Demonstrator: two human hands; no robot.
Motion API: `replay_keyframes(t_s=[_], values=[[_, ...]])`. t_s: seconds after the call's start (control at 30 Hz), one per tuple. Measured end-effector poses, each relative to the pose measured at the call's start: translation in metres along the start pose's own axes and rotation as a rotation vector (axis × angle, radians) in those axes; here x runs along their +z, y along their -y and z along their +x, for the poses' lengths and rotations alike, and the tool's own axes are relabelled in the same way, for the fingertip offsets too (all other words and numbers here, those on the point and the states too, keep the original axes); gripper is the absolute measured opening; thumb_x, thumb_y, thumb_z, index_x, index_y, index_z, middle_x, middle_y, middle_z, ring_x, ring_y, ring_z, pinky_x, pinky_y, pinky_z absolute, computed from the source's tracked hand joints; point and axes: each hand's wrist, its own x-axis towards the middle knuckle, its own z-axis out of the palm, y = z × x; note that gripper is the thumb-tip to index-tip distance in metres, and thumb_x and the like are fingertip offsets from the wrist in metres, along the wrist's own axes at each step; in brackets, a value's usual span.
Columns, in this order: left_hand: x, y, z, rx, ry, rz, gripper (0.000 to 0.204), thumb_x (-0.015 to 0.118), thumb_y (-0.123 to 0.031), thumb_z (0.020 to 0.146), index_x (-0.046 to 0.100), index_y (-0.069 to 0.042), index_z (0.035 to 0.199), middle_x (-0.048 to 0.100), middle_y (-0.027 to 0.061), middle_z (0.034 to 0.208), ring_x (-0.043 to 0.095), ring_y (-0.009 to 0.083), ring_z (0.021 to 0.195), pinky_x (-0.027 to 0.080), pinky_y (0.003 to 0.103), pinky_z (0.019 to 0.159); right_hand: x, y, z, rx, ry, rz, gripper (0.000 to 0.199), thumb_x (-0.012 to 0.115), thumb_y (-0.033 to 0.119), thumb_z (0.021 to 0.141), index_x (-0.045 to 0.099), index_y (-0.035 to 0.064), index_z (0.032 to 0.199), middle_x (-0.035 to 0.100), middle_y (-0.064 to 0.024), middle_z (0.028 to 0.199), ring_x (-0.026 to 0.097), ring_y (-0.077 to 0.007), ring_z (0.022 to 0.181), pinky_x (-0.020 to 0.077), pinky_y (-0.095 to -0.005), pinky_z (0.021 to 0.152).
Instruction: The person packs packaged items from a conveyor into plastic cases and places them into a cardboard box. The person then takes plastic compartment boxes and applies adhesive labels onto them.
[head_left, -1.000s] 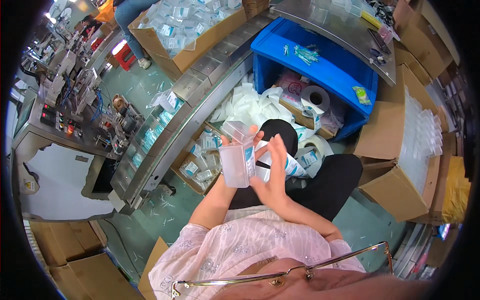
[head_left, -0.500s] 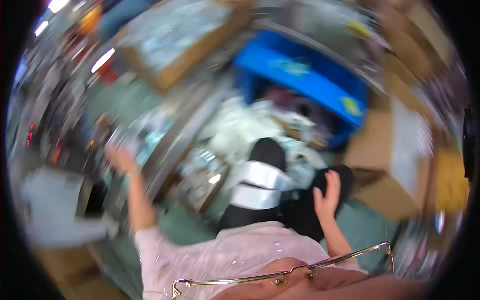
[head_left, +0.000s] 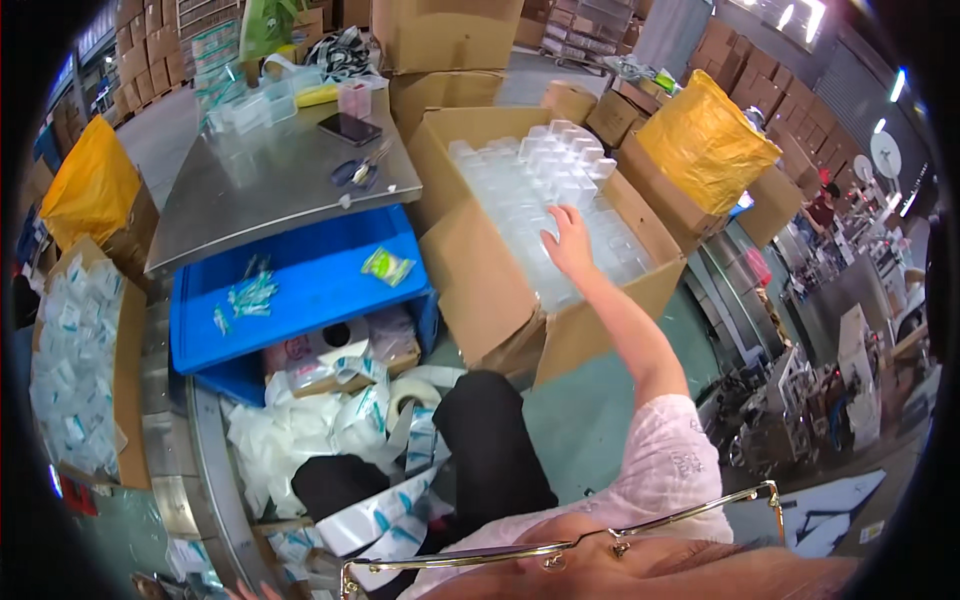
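- Left hand (head_left: 250, 590): only fingertips visible at bottom edge, rest cut off; cannot tell grip or whether anything held.
- Right hand (head_left: 568, 243): back of hand visible, fingertips resting on the clear plastic containers (head_left: 545, 190); fingers slightly spread, not closed on anything visible. Underside of fingers hidden.
- Glasses frame (head_left: 560, 545) cuts across bottom of view, blurred.
- Right rim of view: distant shelves and a person's upper body, too small to make out.
- Big cardboard box (head_left: 480, 270), flaps open, packed with rows of clear plastic containers, upright, touching each other. Stands on the floor right of the blue crate (head_left: 300, 290).
- Blue crate: lid or top surface carries a few small green-white packets (head_left: 388, 265) and loose small bits; lower part open in front, tape roll (head_left: 335, 335) and wrapped packs inside, partly shadowed.
- Cardboard box at left edge (head_left: 125, 360): full of small clear bagged items, contents hard to tell.
- Yellow bags (head_left: 705, 140) in boxes, upper right and upper left.
- Metal table (head_left: 270, 190) behind crate: phone (head_left: 348, 128), scissors (head_left: 360, 170), a few clear tubs.
- White plastic bags and label strips (head_left: 330, 430) heaped by the knees, just below the crate.
- Right arm extended forward and up from shoulder, elbow nearly straight, pink sleeve (head_left: 670, 470) at upper arm, forearm bare, hand palm-down over middle of the box.
- Dark trousers (head_left: 490, 450) between heap and arm.
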Motion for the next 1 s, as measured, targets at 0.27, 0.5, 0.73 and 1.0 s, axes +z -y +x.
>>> replay_keyframes(t_s=[0.27,0.5,0.73,1.0], values=[[-0.034,-0.06,0.01,-0.014,0.15,-0.083,0.051,0.064,-0.028,0.075,0.051,0.006,0.11,0.035,0.034,0.123,0.035,0.0478,0.113,0.03,0.051,0.096,0.099,-0.112,0.067,0.676,0.026,-0.112,0.066,0.074,0.023,0.06,0.049,0.0168,0.121,0.043,-0.028,0.121,0.044,-0.035,0.114,0.0399,-0.0392,0.092],[0.004,-0.083,0.07,0.48,-0.095,-0.155,0.055,0.065,-0.026,0.074,0.046,0.006,0.116,0.033,0.0305,0.128,0.034,0.0462,0.116,0.03,0.05,0.097,0.107,-0.151,0.081,0.629,-0.359,0.291,0.042,0.069,0.02,0.07,0.058,-0.0009,0.105,0.06,-0.0145,0.099,0.055,-0.019,0.089,0.0428,-0.0303,0.079],[0.004,-0.191,0.108,0.232,0.315,-0.656,0.04,0.057,-0.004,0.071,0.05,0.002,0.11,0.044,0.0204,0.121,0.043,0.0336,0.113,0.034,0.038,0.095,-0.069,-0.027,0.037,0.335,-0.53,0.751,0.012,0.057,0.01,0.083,0.057,0.0014,0.076,0.055,0.0007,0.071,0.051,-0.0063,0.068,0.0402,-0.0197,0.063],[-0.013,-0.302,0.099,-0.053,1.065,-1.516,0.043,0.044,-0.027,0.09,0.04,-0.002,0.125,0.055,0.009,0.109,0.051,0.0172,0.103,0.04,0.029,0.088,-0.17,0.124,-0.062,0.041,0.006,1.371,0.025,0.054,-0.001,0.077,0.04,0.0065,0.096,0.047,-0.0015,0.071,0.047,-0.0104,0.061,0.0404,-0.0256,0.06]])
